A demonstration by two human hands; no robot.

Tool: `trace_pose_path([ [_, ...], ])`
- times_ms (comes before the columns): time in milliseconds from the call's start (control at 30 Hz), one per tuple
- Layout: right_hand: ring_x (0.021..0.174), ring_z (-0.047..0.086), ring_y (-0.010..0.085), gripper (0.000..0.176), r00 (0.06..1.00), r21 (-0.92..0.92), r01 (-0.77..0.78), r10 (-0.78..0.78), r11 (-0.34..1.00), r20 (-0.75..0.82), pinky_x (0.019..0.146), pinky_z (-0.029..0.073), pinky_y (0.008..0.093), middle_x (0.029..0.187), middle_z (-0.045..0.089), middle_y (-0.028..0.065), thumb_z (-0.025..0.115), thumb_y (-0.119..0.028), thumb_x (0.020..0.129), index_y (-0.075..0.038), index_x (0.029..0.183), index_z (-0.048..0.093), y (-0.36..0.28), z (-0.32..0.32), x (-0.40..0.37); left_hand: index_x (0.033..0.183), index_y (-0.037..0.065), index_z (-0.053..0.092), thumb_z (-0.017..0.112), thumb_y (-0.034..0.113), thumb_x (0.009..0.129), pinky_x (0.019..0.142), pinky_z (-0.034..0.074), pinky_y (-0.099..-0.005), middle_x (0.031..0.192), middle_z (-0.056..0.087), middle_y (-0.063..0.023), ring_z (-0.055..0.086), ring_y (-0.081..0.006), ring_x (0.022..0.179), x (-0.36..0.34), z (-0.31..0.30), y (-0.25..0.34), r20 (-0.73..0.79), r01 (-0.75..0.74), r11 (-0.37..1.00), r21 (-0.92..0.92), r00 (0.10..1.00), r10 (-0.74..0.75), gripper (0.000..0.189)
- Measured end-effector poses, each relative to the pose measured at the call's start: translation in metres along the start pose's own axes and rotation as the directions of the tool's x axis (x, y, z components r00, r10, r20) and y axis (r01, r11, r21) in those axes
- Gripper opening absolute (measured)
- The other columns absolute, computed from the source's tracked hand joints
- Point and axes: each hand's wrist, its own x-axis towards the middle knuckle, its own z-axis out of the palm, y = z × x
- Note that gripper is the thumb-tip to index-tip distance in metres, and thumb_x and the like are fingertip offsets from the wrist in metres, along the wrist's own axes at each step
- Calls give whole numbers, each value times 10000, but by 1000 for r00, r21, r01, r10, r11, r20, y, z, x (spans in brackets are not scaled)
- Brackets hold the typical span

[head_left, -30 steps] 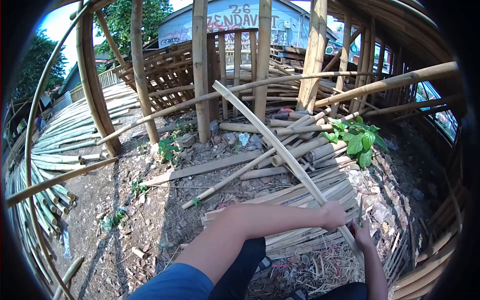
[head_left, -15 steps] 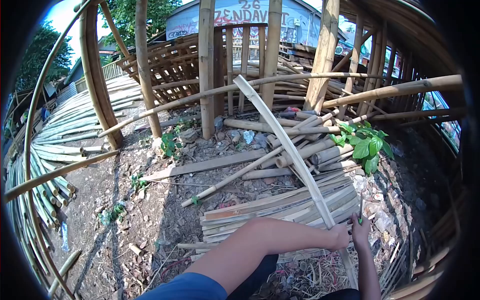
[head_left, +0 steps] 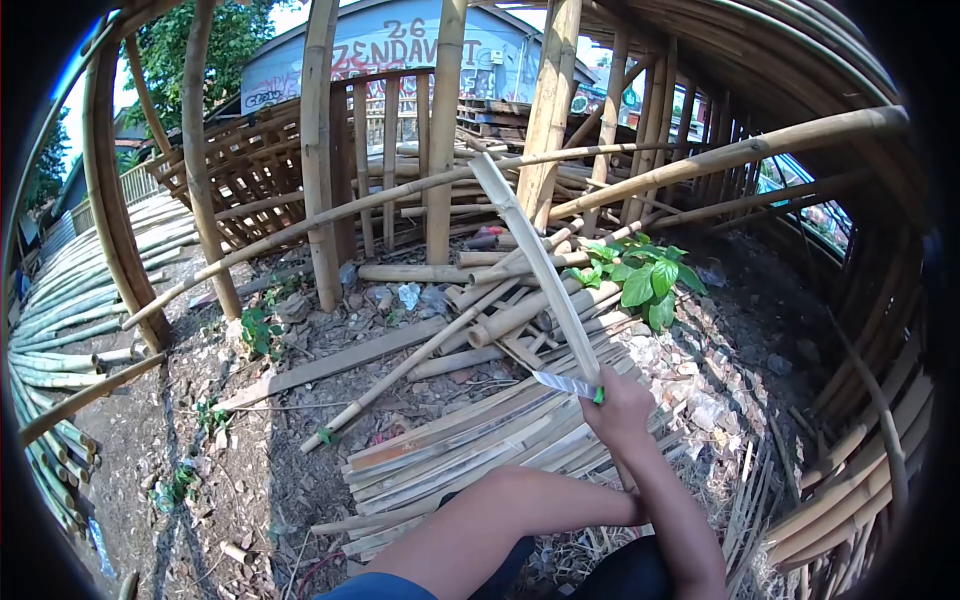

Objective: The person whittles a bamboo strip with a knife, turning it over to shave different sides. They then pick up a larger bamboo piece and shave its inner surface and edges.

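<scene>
- Two digits, "26", can be read on a blue wall (head_left: 290, 78) behind the yard; below them "ZENDAV" is painted in red capitals, the next letter is partly blocked by a bamboo post (head_left: 446, 150), and a "T" is seen past it.
- Smaller graffiti (head_left: 265, 98) is painted lower on the same wall, too small to be made out surely.
- The work is done over bare ground (head_left: 235, 465), by which dry leaves, chips and stones are carried; it is crossed by bands of sun and shadow.
- A knife (head_left: 563, 382) with a bit of green at its handle is gripped by the right hand (head_left: 618, 408), whose fingers are curled tightly; the blade is pointed left.
- A long pale bamboo strip (head_left: 540, 265) is held tilted up and away, its shaft passed just behind the blade and the right hand; whether it is pinched there cannot be told.
- The left forearm (head_left: 545, 498) is laid across below; the left hand is hidden behind the right forearm (head_left: 685, 520), so its grip cannot be told.
- Flat split slats (head_left: 480, 450) are stacked beneath the arms, and thick cut poles (head_left: 520, 318) are heaped beyond, beside a leafy plant (head_left: 655, 285).
- Greenish poles (head_left: 80, 300) are spread at the far left; the right side is covered by a bamboo roof (head_left: 740, 50).
</scene>
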Motion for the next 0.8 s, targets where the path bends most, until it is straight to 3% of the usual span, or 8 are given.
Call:
trace_pose_path([
  [200, 542, 599, 302, 366, 993, -24, -41, 38, 999, -111, 498, 456, 426, 578, 565, 97, 790, -189, 676, -54, 970, 620, 22, -4, -4, 1504, 85, 349, 418, 291, 1026, 1200, 204, -384, 1551, 349, -134, 317, -285, 1426, -38, -58, 76, 111, -2, 929, 371, 993, -43, 525],
  [267, 534, 599, 297, 405, 984, -76, -106, 94, 991, -153, 491, 455, 421, 576, 565, 97, 793, -191, 670, -50, 1018, 639, 37, -10, -6, 1505, 58, 329, 371, 265, 1033, 1207, 193, -390, 1560, 324, -154, 282, -284, 1448, -22, -25, 34, 108, -370, 709, 600, 916, 387, 517],
  [300, 527, 599, 291, 437, 976, -61, -99, 85, 993, -200, 488, 456, 414, 578, 568, 99, 795, -193, 666, -43, 1049, 647, 43, -16, -1, 1451, 25, 405, 407, 199, 1007, 1198, 238, -406, 1519, 383, -185, 332, -314, 1426, -39, -52, 70, 174, -350, 702, 620, 934, 312, 477],
  [367, 511, 600, 281, 445, 960, -31, -90, 79, 995, -269, 489, 463, 402, 577, 577, 103, 793, -198, 673, -45, 1070, 665, 56, -30, 6, 1283, -5, 575, 495, 160, 949, 1141, 345, -439, 1365, 539, -208, 468, -354, 1317, -59, -96, 121, 297, -477, 693, 541, 879, 373, 381],
  [433, 511, 604, 279, 434, 944, -44, -119, 99, 992, -315, 491, 465, 399, 577, 581, 106, 792, -199, 678, -56, 1069, 670, 61, -49, 17, 1023, -8, 686, 611, 134, 859, 908, 523, -426, 1048, 677, -172, 649, -342, 1022, -74, -124, 147, 249, -653, 484, 582, 710, 659, 229],
  [567, 531, 619, 285, 390, 923, -43, -157, 131, 987, -362, 497, 471, 392, 583, 591, 111, 788, -209, 693, -85, 1049, 686, 75, -76, 32, 856, 17, 676, 677, 146, 802, 646, 528, -369, 786, 644, -102, 661, -261, 750, -95, -180, 163, 226, -703, 440, 560, 640, 735, 140],
  [700, 548, 623, 301, 312, 930, -13, -183, 169, 983, -327, 510, 474, 399, 603, 599, 117, 776, -199, 701, -81, 977, 689, 76, -99, 28, 782, 55, 620, 703, 144, 782, 527, 448, -339, 678, 559, -35, 531, -221, 564, -118, -233, 202, -280, -310, 375, 874, 310, 909, 122],
  [800, 555, 624, 286, 267, 934, 20, -173, 171, 985, -313, 526, 479, 384, 614, 602, 109, 770, -177, 700, -81, 937, 691, 75, -111, 13, 932, 41, 619, 662, 103, 837, 546, 444, -315, 736, 577, -65, 511, -192, 568, -138, -267, 217, -545, -158, 551, 819, 81, 834, 121],
])
